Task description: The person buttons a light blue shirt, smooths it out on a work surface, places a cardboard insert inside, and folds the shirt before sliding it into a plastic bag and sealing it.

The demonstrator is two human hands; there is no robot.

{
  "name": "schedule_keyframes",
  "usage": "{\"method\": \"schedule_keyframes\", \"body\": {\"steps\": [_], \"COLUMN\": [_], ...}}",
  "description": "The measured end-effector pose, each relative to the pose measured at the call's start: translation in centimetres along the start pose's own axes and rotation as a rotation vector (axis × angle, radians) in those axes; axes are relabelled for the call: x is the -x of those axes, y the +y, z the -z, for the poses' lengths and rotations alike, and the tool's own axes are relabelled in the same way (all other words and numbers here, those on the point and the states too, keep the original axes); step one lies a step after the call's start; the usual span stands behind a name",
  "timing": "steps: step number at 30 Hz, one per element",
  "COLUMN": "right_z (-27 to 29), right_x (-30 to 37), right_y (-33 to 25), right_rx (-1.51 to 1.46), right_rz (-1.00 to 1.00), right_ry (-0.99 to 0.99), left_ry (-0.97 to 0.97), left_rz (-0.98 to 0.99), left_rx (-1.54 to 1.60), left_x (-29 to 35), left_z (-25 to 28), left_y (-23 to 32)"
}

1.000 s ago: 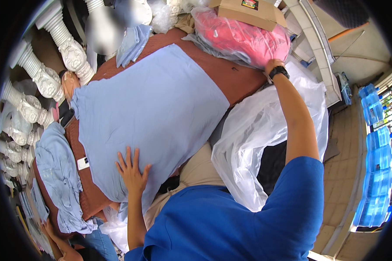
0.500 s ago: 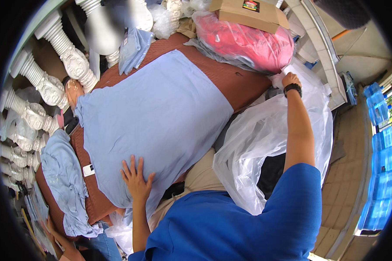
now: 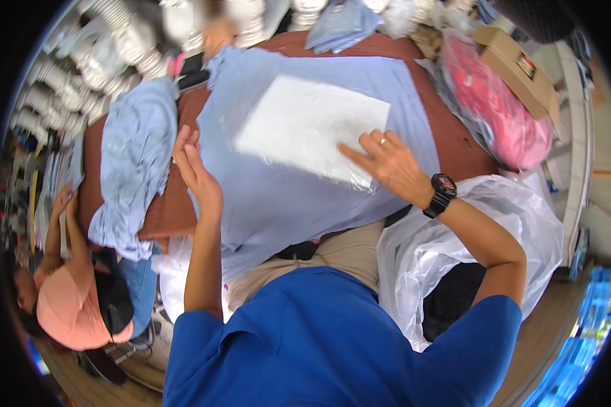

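Note:
A light blue cloth point(image 3: 265, 197) lies spread over a brown-covered table. On it rests a flat white rectangular sheet point(image 3: 305, 125) with a shiny clear plastic edge, slightly blurred. My right hand point(image 3: 387, 163), with a black watch at the wrist, is over the sheet's near right corner, index finger stretched out; whether it touches cannot be made out. My left hand point(image 3: 200, 173) is raised at the cloth's left edge, fingers extended, holding nothing. A crumpled light blue garment point(image 3: 139, 142) lies to its left.
A large clear plastic bag point(image 3: 523, 217) stands at my right. Behind it lie a pink bundle in plastic point(image 3: 499, 102) and a cardboard box point(image 3: 516, 71). White balusters point(image 3: 129, 34) line the far side. Another person point(image 3: 75, 298) works at the left.
My right hand has moved from the plastic bag to over the cloth, where the white sheet now lies. My left hand has lifted off the cloth. The view has turned left.

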State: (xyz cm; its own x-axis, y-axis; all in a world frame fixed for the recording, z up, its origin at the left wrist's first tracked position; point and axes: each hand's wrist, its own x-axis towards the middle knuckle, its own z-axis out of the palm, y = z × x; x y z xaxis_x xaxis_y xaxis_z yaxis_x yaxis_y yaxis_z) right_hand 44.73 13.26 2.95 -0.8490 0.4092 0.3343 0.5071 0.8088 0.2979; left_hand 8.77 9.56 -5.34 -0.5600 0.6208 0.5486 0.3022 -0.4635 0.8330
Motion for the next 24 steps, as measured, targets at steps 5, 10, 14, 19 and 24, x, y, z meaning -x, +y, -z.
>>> {"method": "schedule_keyframes", "body": {"steps": [5, 10, 14, 19, 24], "right_z": [-8.5, -8.8, -12.6, -20.3, -21.4], "right_x": [2.0, -0.9, -10.1, -15.2, -14.9], "right_y": [-1.2, -0.4, -4.4, -9.6, -10.8], "right_rx": [-0.174, -0.220, -0.572, -0.706, -0.668], "right_rz": [0.177, 0.094, -0.028, -0.309, -0.445], "right_ry": [-0.181, -0.275, 0.028, 0.241, 0.221], "left_ry": [0.100, -0.362, -0.600, -0.826, -0.882], "left_rz": [0.048, -0.149, -0.297, -0.187, 0.083], "left_rx": [-0.120, -0.424, -0.494, -0.636, -0.488], "left_x": [-1.5, -2.2, -4.1, -6.1, -7.5], "left_z": [5.1, 5.2, 1.2, -1.1, -0.5], "left_y": [-0.8, -2.2, -8.7, -14.6, -15.1]}}
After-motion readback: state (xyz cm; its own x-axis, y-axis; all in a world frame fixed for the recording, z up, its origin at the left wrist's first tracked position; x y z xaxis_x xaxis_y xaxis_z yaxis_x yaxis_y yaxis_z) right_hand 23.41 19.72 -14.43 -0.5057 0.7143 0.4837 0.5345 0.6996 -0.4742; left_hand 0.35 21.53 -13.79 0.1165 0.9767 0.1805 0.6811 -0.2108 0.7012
